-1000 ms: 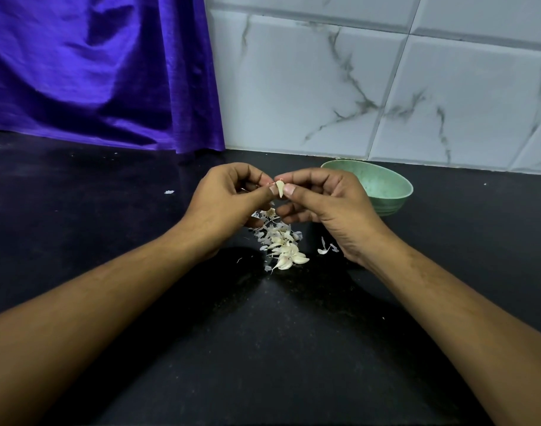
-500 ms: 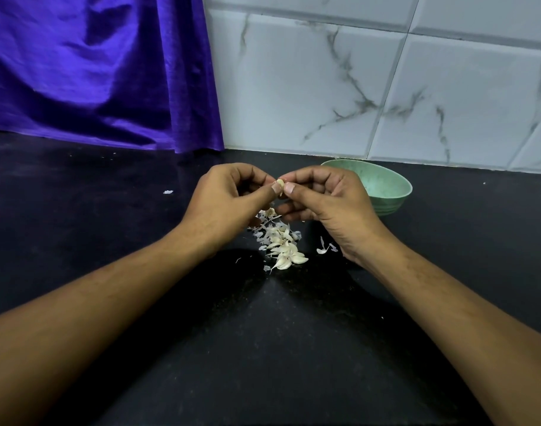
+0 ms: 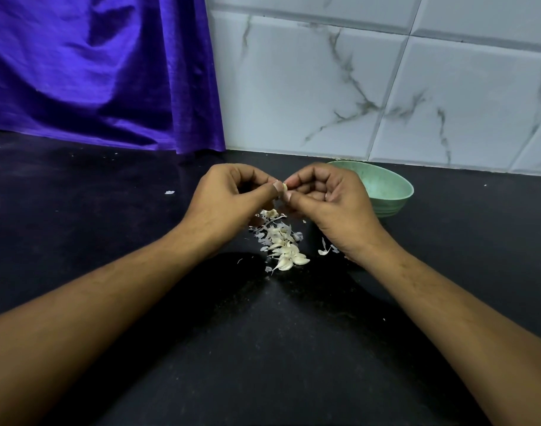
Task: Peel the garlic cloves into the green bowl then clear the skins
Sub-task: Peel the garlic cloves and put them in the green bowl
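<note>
At the centre of the frame, the left hand (image 3: 229, 198) and right hand (image 3: 327, 204) meet thumb to thumb, each with curled fingers pinching one garlic clove (image 3: 284, 188) between them. It is held above the heap of cloves and skins (image 3: 283, 244) on the black countertop (image 3: 263, 348), probably so that loosened skin drops onto that heap. The green bowl (image 3: 395, 192) sits just behind the right hand, close for dropping in the bare clove. The clove's long axis runs roughly up and down in the frame; which end is the tip I cannot tell.
</note>
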### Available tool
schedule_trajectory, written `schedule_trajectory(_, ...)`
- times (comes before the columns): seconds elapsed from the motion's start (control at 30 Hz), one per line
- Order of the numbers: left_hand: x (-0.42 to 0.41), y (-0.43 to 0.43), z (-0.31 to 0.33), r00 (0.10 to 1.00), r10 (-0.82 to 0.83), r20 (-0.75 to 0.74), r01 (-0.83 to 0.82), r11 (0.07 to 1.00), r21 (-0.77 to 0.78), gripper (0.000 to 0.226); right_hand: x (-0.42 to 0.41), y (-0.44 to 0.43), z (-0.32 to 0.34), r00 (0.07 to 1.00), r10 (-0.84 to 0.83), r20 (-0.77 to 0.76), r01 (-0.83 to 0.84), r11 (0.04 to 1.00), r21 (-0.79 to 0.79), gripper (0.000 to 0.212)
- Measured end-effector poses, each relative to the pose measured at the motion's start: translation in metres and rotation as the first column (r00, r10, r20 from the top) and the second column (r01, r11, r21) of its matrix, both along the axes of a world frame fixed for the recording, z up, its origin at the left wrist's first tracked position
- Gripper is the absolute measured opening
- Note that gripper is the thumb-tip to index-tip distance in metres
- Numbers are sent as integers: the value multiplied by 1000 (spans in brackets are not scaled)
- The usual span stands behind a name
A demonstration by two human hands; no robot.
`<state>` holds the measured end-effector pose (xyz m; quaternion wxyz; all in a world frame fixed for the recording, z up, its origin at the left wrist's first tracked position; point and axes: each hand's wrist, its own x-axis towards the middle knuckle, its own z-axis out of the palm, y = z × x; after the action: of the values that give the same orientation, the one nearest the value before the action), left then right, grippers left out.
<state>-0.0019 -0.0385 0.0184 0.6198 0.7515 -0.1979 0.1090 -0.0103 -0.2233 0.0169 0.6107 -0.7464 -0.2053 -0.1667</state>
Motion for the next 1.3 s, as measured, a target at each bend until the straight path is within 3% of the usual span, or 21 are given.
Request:
schedule_trajectory(0.73,-4,-2,3,997,-19,-77,13,997,-78,11,-1,1,-1,997,-43,67,44,999,-9,10)
schedule_trajectory(0.97,-2,-3,3,996,-38,-86,31,996,-84,4,-3,4,2,999,39,35,-39,999,27,20)
schedule_trajectory(1.3,-5,1,4,995,52,84,-63,990,129,4,-8,0,12,993,33,-113,-20,993,117,10)
